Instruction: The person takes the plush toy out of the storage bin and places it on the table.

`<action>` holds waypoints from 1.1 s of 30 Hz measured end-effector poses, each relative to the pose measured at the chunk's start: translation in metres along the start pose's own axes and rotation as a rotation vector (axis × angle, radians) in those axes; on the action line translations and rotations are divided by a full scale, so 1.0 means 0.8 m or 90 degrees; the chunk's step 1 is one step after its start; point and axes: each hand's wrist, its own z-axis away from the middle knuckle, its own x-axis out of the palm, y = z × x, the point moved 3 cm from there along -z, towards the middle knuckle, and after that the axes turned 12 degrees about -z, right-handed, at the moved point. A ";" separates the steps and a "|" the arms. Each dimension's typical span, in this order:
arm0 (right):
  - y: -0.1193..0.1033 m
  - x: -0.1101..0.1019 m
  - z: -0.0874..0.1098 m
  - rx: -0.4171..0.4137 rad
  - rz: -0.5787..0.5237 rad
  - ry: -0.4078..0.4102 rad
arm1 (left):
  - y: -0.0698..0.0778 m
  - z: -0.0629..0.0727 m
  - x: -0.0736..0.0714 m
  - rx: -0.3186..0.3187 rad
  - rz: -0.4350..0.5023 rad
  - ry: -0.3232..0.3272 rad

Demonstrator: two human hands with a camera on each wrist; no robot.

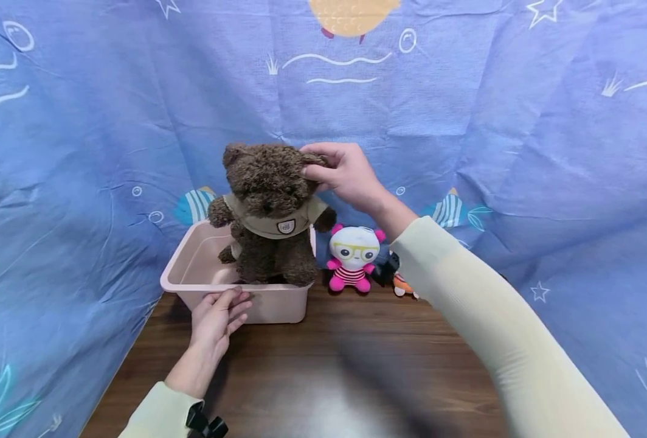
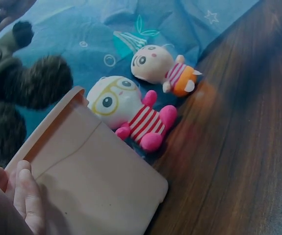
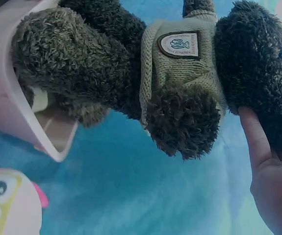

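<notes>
A dark brown teddy bear [image 1: 269,182] in a beige knitted shirt with a badge is upright over a pale pink plastic bin [image 1: 280,307]. My right hand [image 1: 345,173] pinches the bear at its ear, on the right side of its head. The bear's legs [image 3: 77,58] hang at the bin's opening. With my left hand [image 1: 216,316] I hold the bin's front rim, the fingers spread along its outer wall. Behind the bear's legs, another brown furry part [image 3: 84,112] and a light patch show in the bin; what they belong to is hidden.
Right of the bin sits a pink-and-white panda plush [image 1: 353,258] with yellow glasses. Beyond it, a smaller plush in orange shorts [image 2: 163,71] is partly hidden by my right arm in the head view. A blue patterned cloth [image 1: 438,91] hangs behind the wooden table [image 1: 323,365].
</notes>
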 end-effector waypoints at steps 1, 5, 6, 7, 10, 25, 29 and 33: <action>-0.003 -0.006 0.003 -0.001 -0.015 0.006 | 0.000 0.001 -0.001 0.000 -0.004 0.001; -0.012 -0.030 0.020 -0.016 -0.033 0.023 | 0.000 0.002 -0.004 -0.001 -0.008 0.003; -0.013 -0.037 0.025 -0.020 -0.027 0.027 | -0.001 0.002 -0.005 -0.002 -0.007 0.004; -0.014 -0.043 0.031 -0.021 -0.025 0.032 | -0.001 0.002 -0.005 -0.004 -0.007 0.005; -0.015 -0.062 0.050 -0.031 0.006 0.044 | -0.003 0.002 -0.006 -0.008 -0.003 0.006; 0.030 -0.131 0.152 0.006 0.125 0.069 | -0.003 0.002 -0.006 -0.002 0.001 0.001; 0.053 -0.139 0.177 0.039 0.147 0.082 | -0.001 0.000 -0.003 -0.001 -0.001 0.001; 0.080 -0.145 0.196 0.049 0.153 0.077 | 0.000 -0.001 -0.001 0.000 0.000 0.001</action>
